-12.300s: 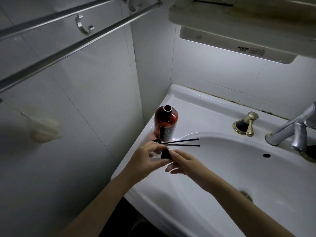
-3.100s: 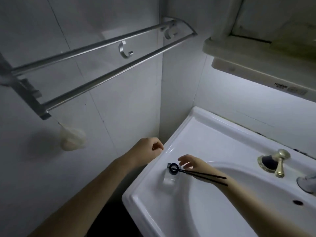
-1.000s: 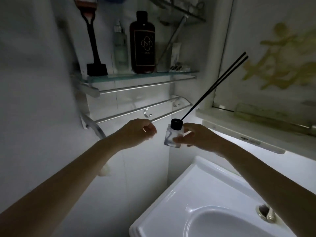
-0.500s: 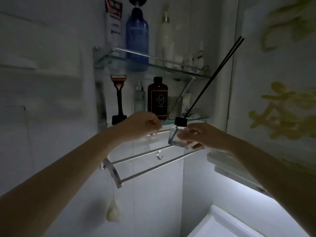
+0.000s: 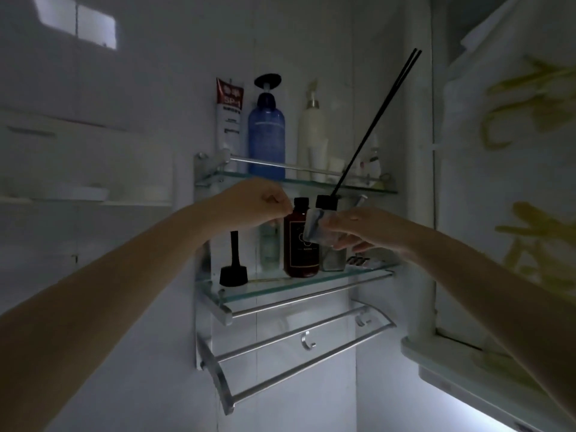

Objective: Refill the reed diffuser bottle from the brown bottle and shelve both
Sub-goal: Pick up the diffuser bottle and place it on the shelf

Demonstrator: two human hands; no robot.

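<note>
From the head camera, the only view, the right hand [image 5: 364,227] is wrapped around the small clear reed diffuser bottle [image 5: 315,226], fingers curled on its side, holding it in the air just above the lower glass shelf [image 5: 299,283] and close in front of the brown bottle [image 5: 300,241]. The left hand [image 5: 260,202] is loosely curled, thumb near fingertips, and I see nothing in it (the light is dim, so I cannot be sure).

The brown bottle already stands capped on the lower shelf, so what remains, I judge, is setting the diffuser down beside it.

The risks: the reeds [image 5: 378,120] lean up past the upper glass shelf [image 5: 299,180], and lowering the bottle straight back could catch them on that edge and tip it. The free gap on the lower shelf looks tight between the brown bottle and a small glass container [image 5: 333,260] to its right, so a nudge could knock either over.

Count: two glass shelves, two reeds, one brown bottle, one diffuser bottle, and one blue pump bottle [image 5: 266,135], one cream pump bottle [image 5: 311,132] and one tube [image 5: 229,116] up top.
</note>
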